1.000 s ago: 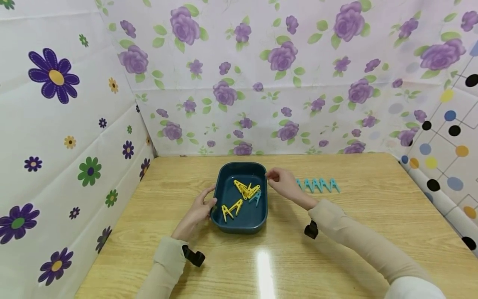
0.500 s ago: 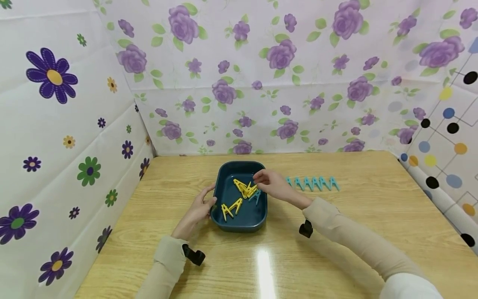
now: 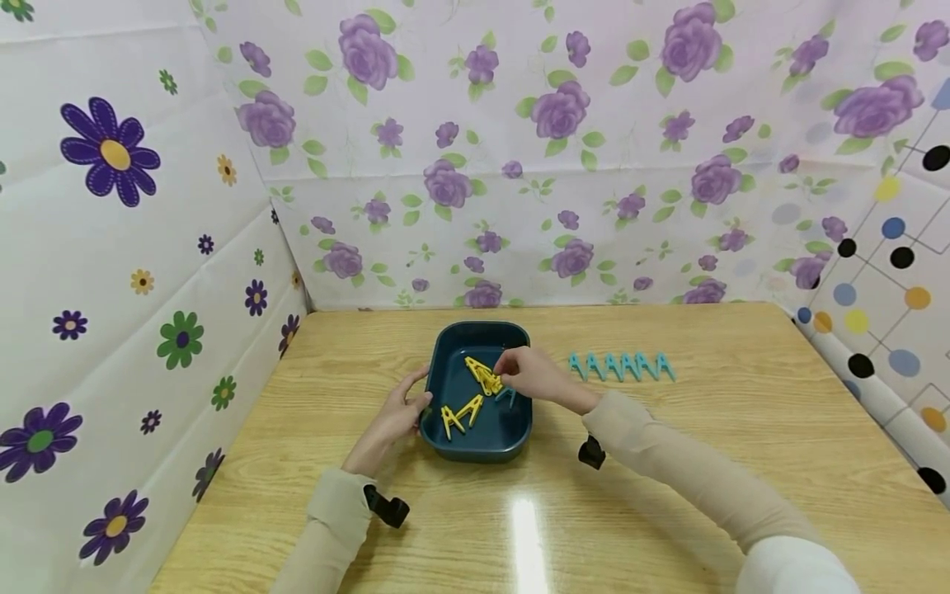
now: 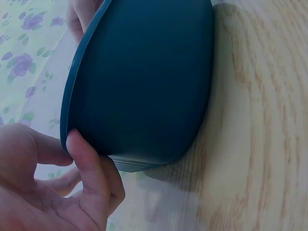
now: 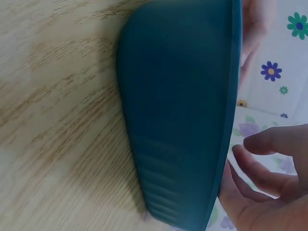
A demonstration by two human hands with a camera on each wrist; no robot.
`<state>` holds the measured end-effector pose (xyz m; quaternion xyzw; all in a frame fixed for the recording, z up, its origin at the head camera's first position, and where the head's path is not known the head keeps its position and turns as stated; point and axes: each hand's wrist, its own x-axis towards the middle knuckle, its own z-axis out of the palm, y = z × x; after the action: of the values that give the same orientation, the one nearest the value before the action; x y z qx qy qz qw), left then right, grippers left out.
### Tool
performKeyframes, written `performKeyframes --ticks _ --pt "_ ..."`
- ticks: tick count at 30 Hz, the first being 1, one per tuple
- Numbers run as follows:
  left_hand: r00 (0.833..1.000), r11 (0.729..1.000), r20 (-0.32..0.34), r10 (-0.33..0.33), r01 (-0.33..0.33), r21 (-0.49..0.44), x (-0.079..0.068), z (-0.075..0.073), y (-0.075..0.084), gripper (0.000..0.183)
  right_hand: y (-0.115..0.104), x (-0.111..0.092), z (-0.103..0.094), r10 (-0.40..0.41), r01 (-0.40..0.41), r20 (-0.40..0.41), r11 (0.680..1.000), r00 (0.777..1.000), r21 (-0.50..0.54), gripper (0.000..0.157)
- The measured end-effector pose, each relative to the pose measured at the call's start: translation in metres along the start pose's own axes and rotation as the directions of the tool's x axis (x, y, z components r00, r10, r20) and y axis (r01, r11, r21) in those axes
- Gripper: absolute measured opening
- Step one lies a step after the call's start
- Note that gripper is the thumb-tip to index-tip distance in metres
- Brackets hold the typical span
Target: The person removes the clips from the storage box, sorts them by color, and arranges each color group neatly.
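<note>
A dark teal plastic box (image 3: 475, 450) sits on the table, holding several yellow clothespins (image 3: 469, 410) and a blue clothespin (image 3: 507, 395). My left hand (image 3: 393, 421) grips the box's left side; in the left wrist view its thumb and fingers pinch the rim. Over the right part of the box is my right hand (image 3: 536, 375), fingertips beside the yellow and blue clothespins and partly covering them. In the right wrist view a gap shows between that hand's thumb and forefinger (image 5: 252, 163), with no clothespin visible between them.
A row of several blue clothespins (image 3: 626, 366) stretches along the table to the right of the box. The wooden table (image 3: 705, 421) ends at a flowered cloth wall (image 3: 631, 272) at the back. Patterned cloth also hangs at the left and right.
My right hand has moved left from beside the box's right rim to over the clothespins inside, uncovering the left end of the blue row. The left hand stays on the box.
</note>
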<state>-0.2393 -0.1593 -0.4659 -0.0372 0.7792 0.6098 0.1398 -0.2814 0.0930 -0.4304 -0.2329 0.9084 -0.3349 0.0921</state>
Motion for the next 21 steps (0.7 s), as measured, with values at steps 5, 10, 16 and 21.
performKeyframes --ticks 5,10,16,21 --pt "1.0 1.0 0.002 0.005 -0.005 -0.006 -0.001 -0.002 -0.001 0.052 -0.01 0.004 0.007 0.042 -0.04 0.006 0.989 0.999 -0.143 0.014" --pt "1.0 1.0 0.0 -0.002 0.002 -0.009 0.0 -0.002 0.0 0.051 -0.021 0.006 0.013 0.079 -0.051 0.07 0.939 0.994 -0.34 0.008" --pt "1.0 1.0 0.012 0.007 -0.007 0.0 0.002 -0.002 -0.001 0.051 -0.025 0.008 0.024 0.126 -0.02 0.153 0.832 0.98 -0.554 0.014" --pt "1.0 1.0 0.011 0.012 -0.012 0.0 0.002 -0.003 -0.002 0.051 -0.022 0.011 0.027 0.089 0.051 0.213 0.818 0.973 -0.573 0.007"
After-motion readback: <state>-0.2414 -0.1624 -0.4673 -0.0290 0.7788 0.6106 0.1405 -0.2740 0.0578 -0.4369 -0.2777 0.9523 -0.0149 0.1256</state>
